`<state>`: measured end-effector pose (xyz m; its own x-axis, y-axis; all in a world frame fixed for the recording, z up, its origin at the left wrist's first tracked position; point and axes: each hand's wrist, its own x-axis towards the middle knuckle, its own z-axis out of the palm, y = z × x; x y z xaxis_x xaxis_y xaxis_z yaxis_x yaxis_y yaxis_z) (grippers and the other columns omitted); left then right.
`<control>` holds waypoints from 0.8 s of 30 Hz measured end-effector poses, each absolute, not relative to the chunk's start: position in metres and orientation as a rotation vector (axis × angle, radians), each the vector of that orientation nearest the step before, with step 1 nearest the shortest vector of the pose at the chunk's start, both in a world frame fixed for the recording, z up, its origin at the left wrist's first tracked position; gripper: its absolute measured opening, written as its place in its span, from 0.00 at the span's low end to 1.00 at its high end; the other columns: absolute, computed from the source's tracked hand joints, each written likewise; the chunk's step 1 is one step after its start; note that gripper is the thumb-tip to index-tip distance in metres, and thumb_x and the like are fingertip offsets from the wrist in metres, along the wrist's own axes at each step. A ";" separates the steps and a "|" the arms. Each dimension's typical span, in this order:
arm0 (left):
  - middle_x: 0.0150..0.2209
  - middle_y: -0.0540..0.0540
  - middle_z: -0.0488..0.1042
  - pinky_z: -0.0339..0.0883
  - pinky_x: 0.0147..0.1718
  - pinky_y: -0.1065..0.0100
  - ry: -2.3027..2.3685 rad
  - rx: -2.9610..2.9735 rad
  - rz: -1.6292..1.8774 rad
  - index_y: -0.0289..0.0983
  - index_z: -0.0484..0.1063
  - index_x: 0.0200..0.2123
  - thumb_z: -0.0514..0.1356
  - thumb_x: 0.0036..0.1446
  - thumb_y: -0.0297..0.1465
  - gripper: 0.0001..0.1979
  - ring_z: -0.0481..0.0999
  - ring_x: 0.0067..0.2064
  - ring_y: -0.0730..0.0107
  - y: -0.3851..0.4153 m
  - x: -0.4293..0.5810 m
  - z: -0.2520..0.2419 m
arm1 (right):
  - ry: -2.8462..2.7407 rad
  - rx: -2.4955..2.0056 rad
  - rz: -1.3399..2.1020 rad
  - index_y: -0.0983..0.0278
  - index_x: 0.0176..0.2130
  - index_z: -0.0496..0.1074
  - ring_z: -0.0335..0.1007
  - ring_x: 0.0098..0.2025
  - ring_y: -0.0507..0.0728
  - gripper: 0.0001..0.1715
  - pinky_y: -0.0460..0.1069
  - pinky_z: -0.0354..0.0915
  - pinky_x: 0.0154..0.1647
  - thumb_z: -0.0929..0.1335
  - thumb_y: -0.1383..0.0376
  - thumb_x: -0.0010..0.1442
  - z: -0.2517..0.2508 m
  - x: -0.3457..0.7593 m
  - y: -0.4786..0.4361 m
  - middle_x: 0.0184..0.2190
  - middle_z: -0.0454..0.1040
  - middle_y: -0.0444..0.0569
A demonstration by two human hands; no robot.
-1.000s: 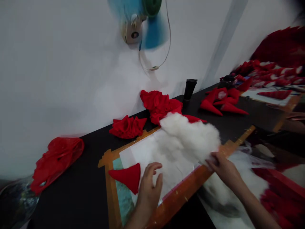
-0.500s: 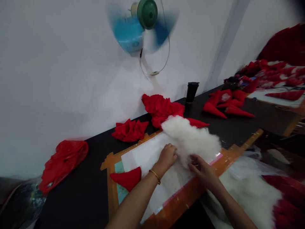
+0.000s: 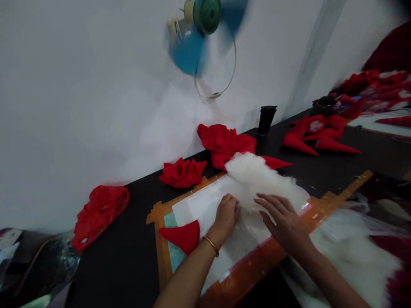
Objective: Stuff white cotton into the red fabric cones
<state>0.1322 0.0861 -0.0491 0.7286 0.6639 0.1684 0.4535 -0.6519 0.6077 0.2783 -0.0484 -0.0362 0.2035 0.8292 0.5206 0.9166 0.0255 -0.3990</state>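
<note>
Stuffing fibre is lying just ahead of both hands. Left hand is curling into its near edge, fingertips hidden, grip unclear. Right hand is lying spread flat over it. Red fabric cone is sitting beside the left wrist.

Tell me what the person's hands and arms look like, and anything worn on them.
The left hand and right hand are ungloved, forearms uncovered with no sleeve in view. A thin gold-coloured bangle sits on the left wrist; nothing shows on the right wrist.
</note>
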 end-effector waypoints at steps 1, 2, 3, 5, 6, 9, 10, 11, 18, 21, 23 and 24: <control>0.40 0.44 0.71 0.65 0.49 0.60 0.868 2.390 0.525 0.37 0.70 0.35 0.56 0.55 0.21 0.07 0.70 0.45 0.62 0.090 0.129 -0.048 | -1.717 -1.838 -0.305 0.53 0.55 0.70 0.62 0.61 0.66 0.23 0.65 0.58 0.60 0.64 0.69 0.63 -0.038 0.287 -0.050 0.61 0.67 0.50; 0.39 0.44 0.71 0.65 0.49 0.59 0.898 2.390 0.536 0.37 0.69 0.33 0.56 0.55 0.21 0.07 0.70 0.45 0.62 0.095 0.125 -0.048 | -1.790 -1.872 -0.406 0.52 0.54 0.71 0.57 0.64 0.68 0.24 0.69 0.53 0.61 0.64 0.71 0.62 -0.043 0.296 -0.049 0.64 0.63 0.50; 0.38 0.44 0.71 0.65 0.49 0.58 0.933 2.386 0.551 0.37 0.69 0.32 0.56 0.55 0.20 0.07 0.70 0.44 0.61 0.099 0.120 -0.047 | -1.852 -1.911 -0.457 0.51 0.53 0.72 0.55 0.65 0.70 0.25 0.71 0.51 0.61 0.64 0.72 0.61 -0.050 0.305 -0.046 0.65 0.61 0.50; 0.37 0.45 0.70 0.65 0.48 0.57 1.006 2.374 0.587 0.38 0.68 0.31 0.56 0.54 0.20 0.07 0.70 0.44 0.61 0.110 0.105 -0.045 | -1.913 -1.980 -0.491 0.52 0.52 0.74 0.57 0.63 0.71 0.25 0.72 0.51 0.59 0.63 0.73 0.60 -0.067 0.321 -0.035 0.65 0.61 0.52; 0.36 0.45 0.70 0.65 0.48 0.57 1.043 2.366 0.609 0.38 0.67 0.31 0.56 0.55 0.20 0.07 0.70 0.43 0.61 0.115 0.096 -0.044 | -1.913 -2.017 -0.500 0.52 0.52 0.74 0.59 0.62 0.70 0.26 0.71 0.51 0.59 0.63 0.74 0.60 -0.075 0.328 -0.028 0.65 0.61 0.53; 0.35 0.45 0.69 0.66 0.47 0.57 1.153 2.336 0.693 0.37 0.67 0.30 0.56 0.55 0.20 0.07 0.71 0.43 0.60 0.129 0.065 -0.039 | -1.825 -2.110 -0.555 0.54 0.52 0.74 0.60 0.61 0.69 0.24 0.70 0.51 0.60 0.63 0.73 0.60 -0.089 0.344 -0.008 0.64 0.63 0.54; 0.35 0.45 0.69 0.65 0.47 0.57 1.188 2.324 0.724 0.37 0.67 0.30 0.56 0.55 0.20 0.07 0.71 0.42 0.60 0.133 0.054 -0.037 | -1.799 -2.125 -0.573 0.54 0.51 0.74 0.60 0.61 0.69 0.23 0.70 0.50 0.60 0.63 0.72 0.61 -0.090 0.348 -0.003 0.64 0.63 0.53; 0.35 0.45 0.69 0.65 0.47 0.57 1.223 2.310 0.758 0.37 0.67 0.30 0.56 0.55 0.20 0.07 0.71 0.42 0.61 0.135 0.044 -0.035 | -1.790 -2.131 -0.582 0.54 0.51 0.74 0.60 0.61 0.69 0.22 0.70 0.50 0.60 0.64 0.72 0.61 -0.089 0.350 0.000 0.64 0.63 0.53; 0.37 0.45 0.71 0.68 0.44 0.59 1.314 2.189 0.976 0.37 0.68 0.35 0.56 0.55 0.21 0.07 0.73 0.41 0.62 0.130 -0.001 -0.028 | -1.738 -1.879 -0.612 0.58 0.55 0.70 0.52 0.66 0.75 0.21 0.78 0.40 0.62 0.66 0.62 0.62 -0.040 0.301 -0.029 0.67 0.57 0.58; 0.42 0.45 0.73 0.68 0.48 0.60 1.159 2.205 0.988 0.38 0.68 0.37 0.56 0.55 0.20 0.09 0.73 0.46 0.64 0.111 0.003 -0.025 | -1.683 -1.605 -0.351 0.52 0.61 0.62 0.56 0.65 0.67 0.29 0.68 0.55 0.63 0.68 0.66 0.62 -0.014 0.251 -0.035 0.67 0.58 0.52; 0.47 0.44 0.72 0.67 0.52 0.61 0.955 2.243 0.977 0.39 0.69 0.38 0.55 0.56 0.19 0.11 0.72 0.51 0.64 0.096 0.011 -0.025 | -1.613 -1.479 0.009 0.53 0.64 0.56 0.65 0.59 0.63 0.33 0.58 0.71 0.50 0.66 0.65 0.63 -0.009 0.223 -0.024 0.69 0.51 0.54; 0.49 0.43 0.71 0.66 0.52 0.61 0.843 2.261 0.966 0.39 0.70 0.38 0.55 0.56 0.18 0.12 0.72 0.52 0.64 0.089 0.015 -0.026 | -1.599 -1.446 0.210 0.55 0.65 0.55 0.69 0.55 0.61 0.35 0.55 0.74 0.43 0.66 0.65 0.62 -0.011 0.213 -0.016 0.70 0.49 0.56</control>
<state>0.0153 0.0887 -0.0265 0.5482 0.7155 0.4331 0.3320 -0.6615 0.6725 0.2126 -0.0162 -0.0110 0.1349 0.8493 0.5103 0.6891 0.2897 -0.6643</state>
